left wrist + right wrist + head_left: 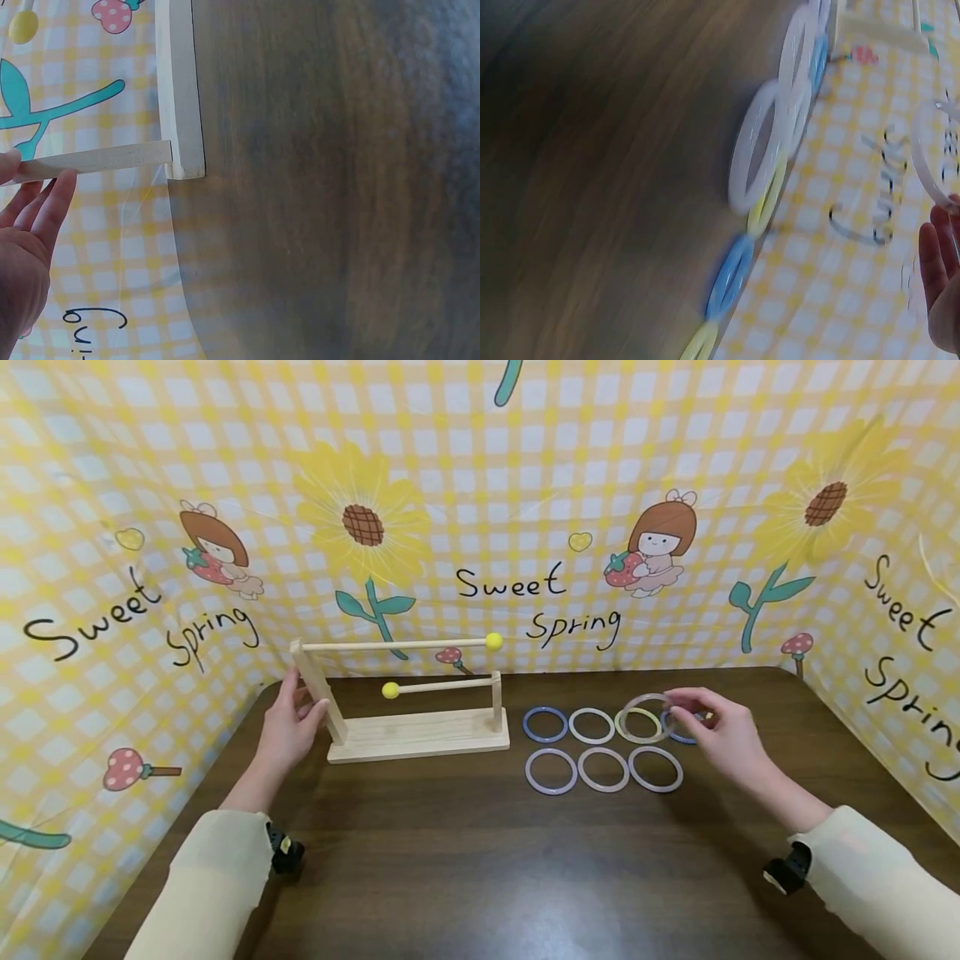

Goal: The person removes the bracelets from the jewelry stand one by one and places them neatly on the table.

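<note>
My left hand (287, 727) grips the tall upright post (324, 693) of a pale wooden stand, fingers behind and thumb in front. The stand's flat base (420, 737) rests on the table. From the tall post a long rod (397, 646) with a yellow ball end points right; a shorter rod (446, 685) on the low post points left, also ball-tipped. In my right hand (726, 733) a clear pinkish ring (922, 161) is pinched at its edge, held above the other rings. The left wrist view shows the fingers on the post (112, 157).
Right of the stand, rings lie in two rows: a blue ring (527, 724), a white ring (573, 727), a yellow ring and another blue one behind; a purple ring (551, 792) and two pale ones in front. Checked cloth (480, 510) walls the brown table (465, 860).
</note>
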A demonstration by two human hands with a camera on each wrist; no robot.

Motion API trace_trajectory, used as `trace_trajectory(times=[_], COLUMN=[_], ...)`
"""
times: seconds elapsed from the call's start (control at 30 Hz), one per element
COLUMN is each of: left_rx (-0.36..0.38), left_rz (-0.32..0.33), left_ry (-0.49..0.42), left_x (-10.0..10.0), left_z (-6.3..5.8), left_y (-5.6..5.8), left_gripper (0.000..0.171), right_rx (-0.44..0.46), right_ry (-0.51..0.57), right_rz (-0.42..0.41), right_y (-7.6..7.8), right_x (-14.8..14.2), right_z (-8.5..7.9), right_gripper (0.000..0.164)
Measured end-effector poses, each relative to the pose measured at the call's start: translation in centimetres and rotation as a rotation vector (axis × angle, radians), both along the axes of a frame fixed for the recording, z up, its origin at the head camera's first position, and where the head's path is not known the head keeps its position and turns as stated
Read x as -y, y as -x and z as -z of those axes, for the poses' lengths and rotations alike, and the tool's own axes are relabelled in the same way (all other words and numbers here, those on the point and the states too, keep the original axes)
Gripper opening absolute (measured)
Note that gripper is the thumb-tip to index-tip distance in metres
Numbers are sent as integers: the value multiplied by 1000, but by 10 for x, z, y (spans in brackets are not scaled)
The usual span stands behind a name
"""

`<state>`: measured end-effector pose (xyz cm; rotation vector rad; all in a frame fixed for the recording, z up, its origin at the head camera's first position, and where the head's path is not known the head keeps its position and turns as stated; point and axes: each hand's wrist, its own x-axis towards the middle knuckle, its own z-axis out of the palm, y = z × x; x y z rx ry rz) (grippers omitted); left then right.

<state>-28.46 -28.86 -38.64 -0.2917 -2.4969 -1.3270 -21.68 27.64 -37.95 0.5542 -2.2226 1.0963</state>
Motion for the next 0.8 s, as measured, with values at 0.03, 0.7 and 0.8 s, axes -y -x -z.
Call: trace_trajectory(times=[0.03, 0.7, 0.8], left_rx=[1, -8, -8], left_rz=[0, 0, 0], left_ry=[-1, -6, -6], left_x=[0, -1, -1], left_z=[0, -1, -1], left_y=[0, -1, -1], left_gripper=[69, 69, 69], right_rx=[-2, 141, 174], right_ry=[-10, -402, -440], right_rz=[14, 111, 104], right_y=[-2, -6, -5], right_x=[-6, -85, -92], right_z=[1, 13, 18], right_gripper=[27, 19, 17])
